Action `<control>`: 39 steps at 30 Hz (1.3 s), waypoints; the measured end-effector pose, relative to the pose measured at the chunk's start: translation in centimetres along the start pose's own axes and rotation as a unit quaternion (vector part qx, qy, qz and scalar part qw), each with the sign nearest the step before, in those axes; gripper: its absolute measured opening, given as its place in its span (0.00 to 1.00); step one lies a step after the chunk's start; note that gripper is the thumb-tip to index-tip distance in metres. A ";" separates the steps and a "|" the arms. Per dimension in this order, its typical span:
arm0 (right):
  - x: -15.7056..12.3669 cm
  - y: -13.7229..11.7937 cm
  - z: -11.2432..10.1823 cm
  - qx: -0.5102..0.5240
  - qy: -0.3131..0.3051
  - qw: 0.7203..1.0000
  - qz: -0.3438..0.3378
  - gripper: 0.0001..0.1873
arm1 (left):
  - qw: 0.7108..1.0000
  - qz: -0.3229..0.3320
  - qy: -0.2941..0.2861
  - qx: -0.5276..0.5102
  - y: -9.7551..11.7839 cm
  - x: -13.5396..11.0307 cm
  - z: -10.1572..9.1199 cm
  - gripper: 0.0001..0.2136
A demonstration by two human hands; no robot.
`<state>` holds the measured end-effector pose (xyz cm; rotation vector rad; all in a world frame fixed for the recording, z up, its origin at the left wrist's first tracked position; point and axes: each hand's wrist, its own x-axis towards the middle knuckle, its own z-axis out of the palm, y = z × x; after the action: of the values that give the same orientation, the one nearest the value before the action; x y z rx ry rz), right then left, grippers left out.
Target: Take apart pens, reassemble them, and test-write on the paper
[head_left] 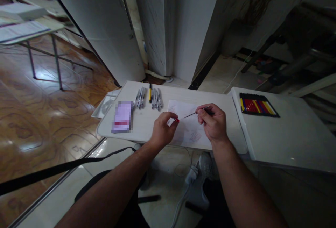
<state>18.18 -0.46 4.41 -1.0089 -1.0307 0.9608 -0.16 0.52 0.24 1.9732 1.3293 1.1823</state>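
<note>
My left hand (165, 129) and right hand (213, 120) are apart above the white table (141, 126). The left pinches a small red piece (177, 120) between thumb and fingertips; the right grips a slim dark pen (190, 114), its tip towards that piece; whether they touch, I cannot tell. Marked paper (185, 107) lies beneath both items. Two groups of clear pens (156, 98) lie beyond my left hand, a yellow-and-black pen (150, 94) between them

White table (141, 123), clear pens (156, 99), yellow-black marker (150, 94), scribbled paper (183, 107), pixelated lilac rectangle (122, 114)
</note>
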 end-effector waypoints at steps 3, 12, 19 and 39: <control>0.0 0.1 0.0 -0.004 -0.001 1.000 0.001 0.06 | 1.000 0.010 0.006 0.001 -0.2 0.0 0.1 0.06; 0.0 0.3 -0.1 0.001 -0.004 1.000 -0.006 0.06 | 0.999 0.031 0.017 0.008 -0.4 0.0 0.3 0.07; 0.0 0.3 -0.1 -0.008 -0.002 1.000 -0.012 0.05 | 0.999 0.034 0.016 0.004 -0.2 0.0 0.2 0.06; -0.2 1.9 0.5 -0.150 -0.001 0.987 0.050 0.09 | 1.000 0.027 0.006 -0.012 0.0 -0.1 0.4 0.07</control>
<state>17.37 -0.13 2.67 -1.3184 -1.1582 0.9030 0.16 0.44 -0.02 2.0008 1.2693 1.2312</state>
